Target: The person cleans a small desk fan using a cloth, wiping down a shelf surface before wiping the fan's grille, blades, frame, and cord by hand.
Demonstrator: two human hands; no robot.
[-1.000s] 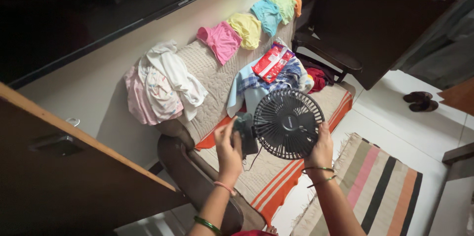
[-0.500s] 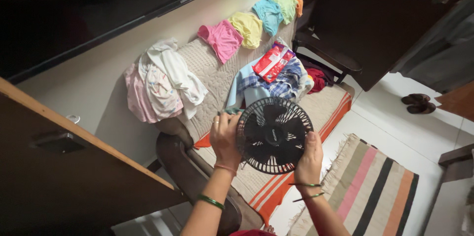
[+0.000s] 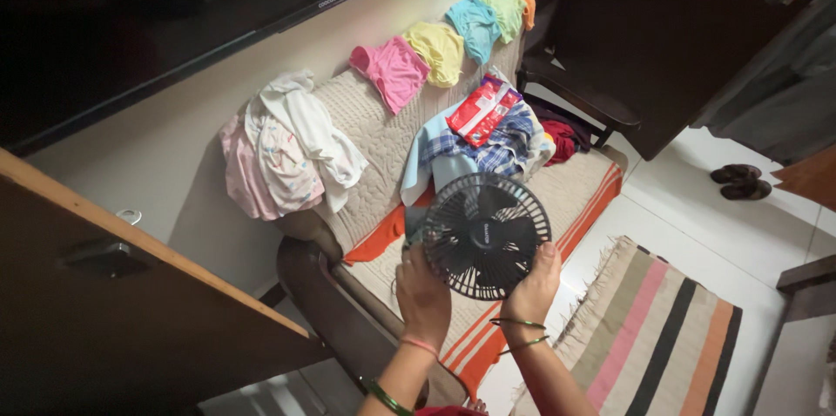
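I hold a small round black fan (image 3: 486, 235) with a grille face in both hands, above the seat of a sofa (image 3: 383, 150). My left hand (image 3: 424, 296) grips its lower left rim. Gripping the lower right rim is my right hand (image 3: 533, 284), thumb on the grille edge. Bangles circle both wrists. A dark part behind the fan's left side is mostly hidden.
Folded coloured clothes (image 3: 440, 48) lie along the sofa back, with a white and pink heap (image 3: 287, 150), a checked cloth (image 3: 488, 148) and a red packet (image 3: 483, 109). A striped rug (image 3: 662, 338) covers the floor at right. A wooden door edge (image 3: 131, 285) juts at left.
The fan has shifted slightly down and left then back toward centre, turning in my hands. My left hand moved from its upper left side down to the lower rim.
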